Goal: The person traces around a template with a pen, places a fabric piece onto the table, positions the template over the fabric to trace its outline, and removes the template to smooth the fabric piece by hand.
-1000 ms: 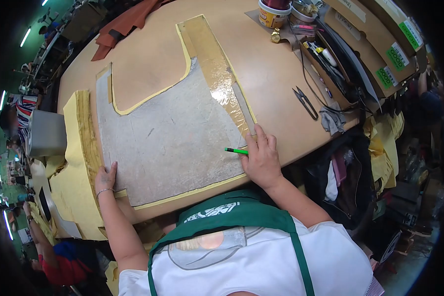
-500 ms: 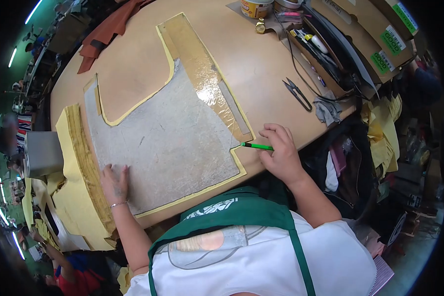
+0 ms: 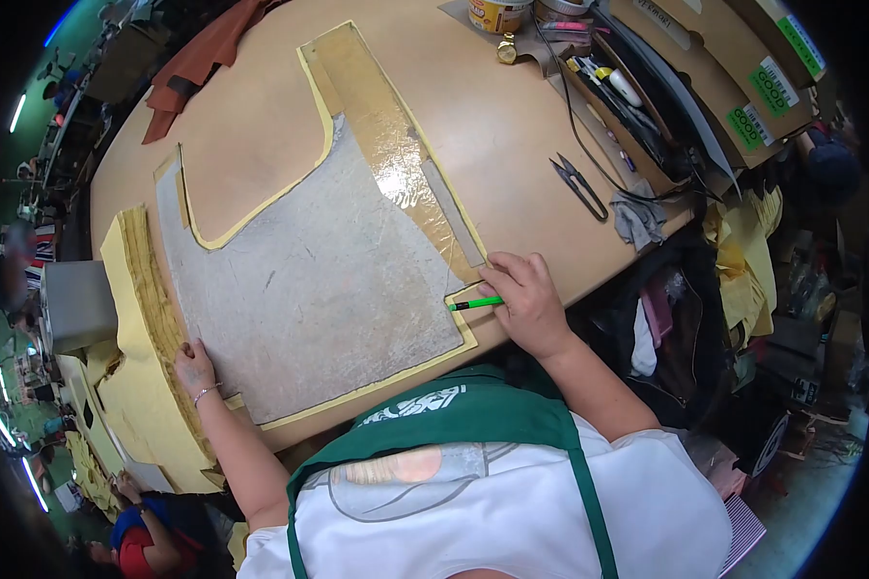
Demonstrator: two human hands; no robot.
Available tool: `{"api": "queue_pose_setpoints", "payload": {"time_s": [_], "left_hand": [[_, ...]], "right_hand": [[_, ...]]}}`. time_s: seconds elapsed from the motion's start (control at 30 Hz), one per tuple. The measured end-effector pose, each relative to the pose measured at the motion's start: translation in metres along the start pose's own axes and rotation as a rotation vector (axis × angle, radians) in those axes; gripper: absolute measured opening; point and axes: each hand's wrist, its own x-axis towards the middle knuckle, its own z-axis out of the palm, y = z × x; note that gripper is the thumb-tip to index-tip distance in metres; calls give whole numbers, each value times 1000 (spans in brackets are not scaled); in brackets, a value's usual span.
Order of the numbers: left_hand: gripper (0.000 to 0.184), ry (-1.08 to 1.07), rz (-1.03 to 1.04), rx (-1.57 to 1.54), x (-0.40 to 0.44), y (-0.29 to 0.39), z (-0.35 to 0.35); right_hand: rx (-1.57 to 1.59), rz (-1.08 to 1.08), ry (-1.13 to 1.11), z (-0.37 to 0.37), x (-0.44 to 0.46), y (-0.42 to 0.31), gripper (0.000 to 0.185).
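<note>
A grey template (image 3: 299, 280) with brown tape along its upper arm lies on a slightly larger yellow sheet (image 3: 357, 389), whose border shows around it. At the template's lower left edge, my left hand (image 3: 194, 369) has its fingers pressed together; whether they pinch the edge is hidden. My right hand (image 3: 526, 301) is closed round a green pencil (image 3: 479, 303) and touches the sheet's right corner beside the notch. The pencil's dark end points left over the notch.
On the table (image 3: 251, 106), black snips (image 3: 579, 186) and a grey cloth (image 3: 637, 217) lie right, near a tool box (image 3: 623, 106) and a gold watch (image 3: 507, 48). Stacked yellow sheets (image 3: 145, 328) stand left, rust-coloured pieces (image 3: 193, 63) upper left. A co-worker (image 3: 154, 540) is lower left.
My right hand, with the pencil, has come back left onto the sheet's corner after lifting away. My left hand has moved from lying on the template to its left edge.
</note>
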Motion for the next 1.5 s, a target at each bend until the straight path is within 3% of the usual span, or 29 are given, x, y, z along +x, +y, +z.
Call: {"api": "queue_pose_setpoints", "payload": {"time_s": [0.17,0.37,0.47,0.67,1.07,1.5], "left_hand": [[35,38,4,-137,4,-7,10],[37,-74,-163,-261,2,2,-7],[37,-84,-192,-540,6,-10,-3],[39,-200,-163,-743,1,-16,-1],[38,-190,-208,-662,-2,-5,-1],[36,-164,-50,-402,0,-9,0]], "right_hand": [[0,-25,38,2,-2,2,20],[-42,-65,66,4,-2,1,18],[-51,-64,65,4,-1,0,18],[-51,-55,52,4,-2,0,17],[-102,-128,58,6,-2,3,16],[-117,-139,79,6,-1,2,16]]}}
